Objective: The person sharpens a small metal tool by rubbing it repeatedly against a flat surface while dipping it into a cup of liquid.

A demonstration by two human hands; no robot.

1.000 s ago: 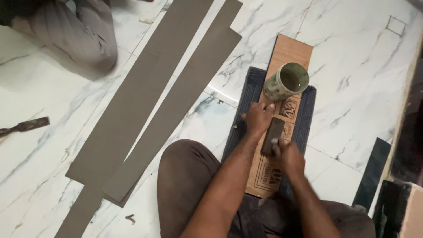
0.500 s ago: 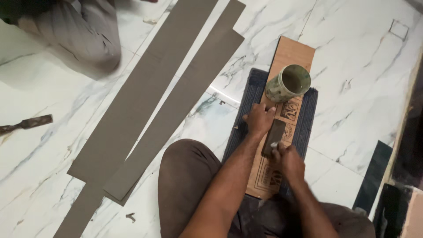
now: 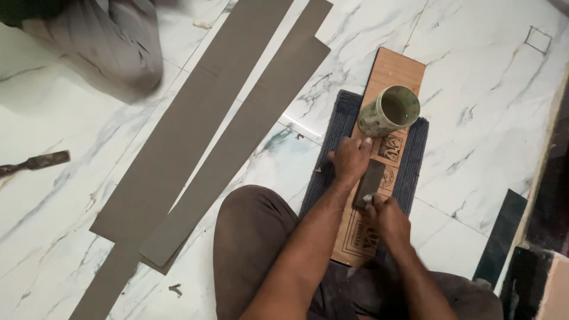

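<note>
left hand (image 3: 351,159) and right hand (image 3: 388,218) gripping dark block (image 3: 370,181), wooden board (image 3: 379,160)

Both forearms are bare to the elbow, with no sleeve, watch or ring visible on the left hand (image 3: 351,159) or right hand (image 3: 388,218). Legs are covered by dark brown trousers (image 3: 252,237), plain fabric with dusty, lighter smudges near the lap.

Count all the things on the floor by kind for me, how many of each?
Grey strips: 3
Wooden board: 1
Dark mat: 1
Cup: 1
Dark block under the hands: 1
Chisel: 1
Total: 8
</note>
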